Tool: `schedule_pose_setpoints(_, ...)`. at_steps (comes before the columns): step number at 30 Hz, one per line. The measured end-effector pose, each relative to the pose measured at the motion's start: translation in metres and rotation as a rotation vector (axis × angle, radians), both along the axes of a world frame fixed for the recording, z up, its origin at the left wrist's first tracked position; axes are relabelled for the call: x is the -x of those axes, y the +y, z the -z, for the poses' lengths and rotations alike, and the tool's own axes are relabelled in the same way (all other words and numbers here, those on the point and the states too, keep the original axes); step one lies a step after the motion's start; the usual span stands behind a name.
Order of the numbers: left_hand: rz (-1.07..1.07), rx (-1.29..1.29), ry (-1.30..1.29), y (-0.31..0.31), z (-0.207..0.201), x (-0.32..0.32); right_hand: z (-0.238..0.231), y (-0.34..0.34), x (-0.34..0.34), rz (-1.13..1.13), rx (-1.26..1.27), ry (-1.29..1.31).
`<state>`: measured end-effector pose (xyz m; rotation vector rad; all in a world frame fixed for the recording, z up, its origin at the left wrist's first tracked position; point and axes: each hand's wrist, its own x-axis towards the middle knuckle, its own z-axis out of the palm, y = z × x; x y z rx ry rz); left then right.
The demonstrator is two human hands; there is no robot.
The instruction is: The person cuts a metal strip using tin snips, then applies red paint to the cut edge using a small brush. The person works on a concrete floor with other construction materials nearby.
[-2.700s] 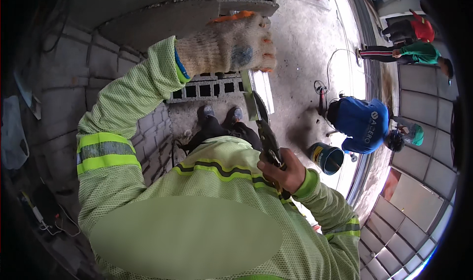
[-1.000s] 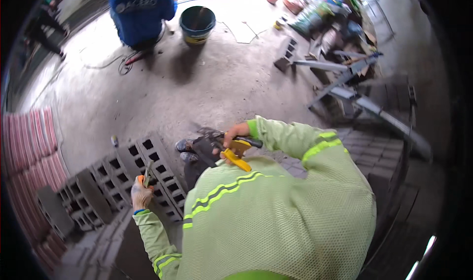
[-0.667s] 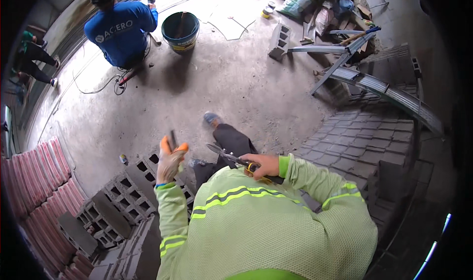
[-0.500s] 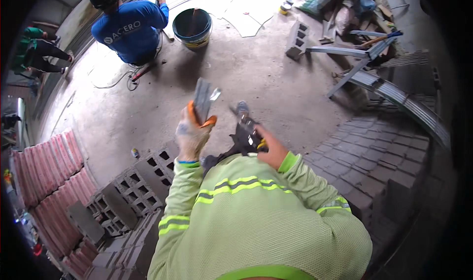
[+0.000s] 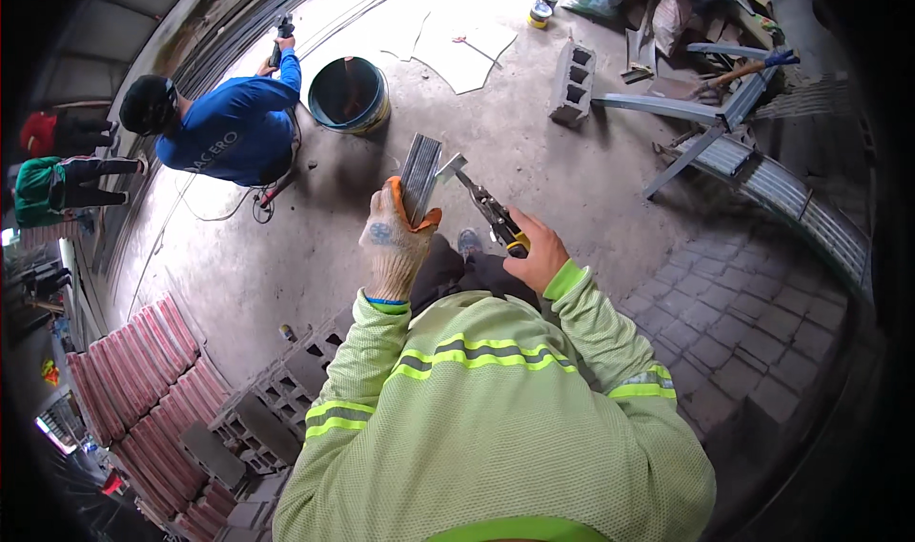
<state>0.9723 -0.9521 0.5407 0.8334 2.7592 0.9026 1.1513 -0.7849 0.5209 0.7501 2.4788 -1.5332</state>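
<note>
My left hand [image 5: 394, 242], in a cream knit glove with an orange palm, is closed on a short ribbed length of grey metal profile [image 5: 420, 172], tilted upward. In my bare right hand [image 5: 539, 252] is a pair of tin snips [image 5: 494, 215] with black-and-yellow handles. Their head points up and left towards the profile's right edge. At the tip sits a small pale metal tab [image 5: 450, 168]; whether it is still joined to the profile I cannot tell.
Ahead on the concrete stand a dark bucket [image 5: 379, 121] and a hollow block [image 5: 573, 84]. A person in blue [image 5: 233, 132] crouches with a power tool. A metal frame [image 5: 701, 113] lies right; pavers [image 5: 734, 323] are at lower right, red stacked pieces [image 5: 133, 380] at lower left.
My right hand has raised the snips from near my waist up to the profile's edge. My left hand has shifted slightly right. The person in blue now reaches further forward.
</note>
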Motion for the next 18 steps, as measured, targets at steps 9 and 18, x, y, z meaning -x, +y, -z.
schedule_pose_setpoints(9,-0.047,-0.176,0.254,0.103,0.042,0.112,0.026,0.088,0.100,0.060,1.216,0.033)
schedule_pose_setpoints(18,0.314,-0.812,-2.064,0.164,0.021,0.229,-0.018,0.163,0.211,0.184,0.396,0.093)
